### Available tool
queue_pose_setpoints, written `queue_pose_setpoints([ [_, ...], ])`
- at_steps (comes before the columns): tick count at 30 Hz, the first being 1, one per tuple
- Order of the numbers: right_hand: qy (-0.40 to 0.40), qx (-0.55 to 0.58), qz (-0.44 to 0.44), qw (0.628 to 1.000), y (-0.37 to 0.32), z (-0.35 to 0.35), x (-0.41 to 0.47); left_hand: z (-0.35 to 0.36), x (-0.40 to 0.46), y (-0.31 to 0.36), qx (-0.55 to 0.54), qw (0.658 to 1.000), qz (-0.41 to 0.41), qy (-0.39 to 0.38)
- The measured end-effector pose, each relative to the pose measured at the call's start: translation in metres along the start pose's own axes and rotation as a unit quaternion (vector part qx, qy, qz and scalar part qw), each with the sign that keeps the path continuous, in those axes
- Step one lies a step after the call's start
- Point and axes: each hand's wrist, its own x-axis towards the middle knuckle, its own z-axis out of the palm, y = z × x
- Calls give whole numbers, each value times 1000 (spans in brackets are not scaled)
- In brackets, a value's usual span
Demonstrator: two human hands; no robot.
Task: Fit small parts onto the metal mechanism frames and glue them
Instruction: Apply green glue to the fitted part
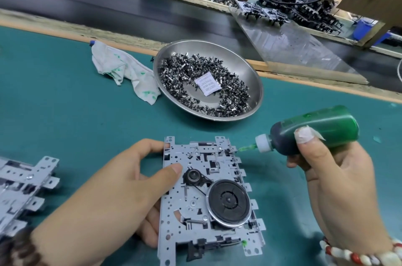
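The left hand (121, 187) holds the metal frame (206, 196) steady above the green table (65, 113), with the thumb lying on top and the fingers curled round the left edge and under it. A green dot of glue (244, 243) already sits at the near corner. The right hand (330, 170) has its fingers wrapped round the green glue bottle (315, 130) and points its thin tip (245, 148) at the far right corner of the frame, where it just about touches a small part. To do this well, I think the hand should squeeze gently, so only a little drop comes out (too much could run into the moving bits). Keep the frame still. Farther away, the metal bowl (252, 69) holds many small parts (178, 74) and a white packet, with a rag (121, 69) beside it.
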Motion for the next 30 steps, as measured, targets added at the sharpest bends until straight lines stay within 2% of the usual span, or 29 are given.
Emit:
queue_pose_setpoints([
  [30, -9, 6, -18, 1000, 4, 0, 0, 1, 0, -3, -6, 1000, 10, 5],
])
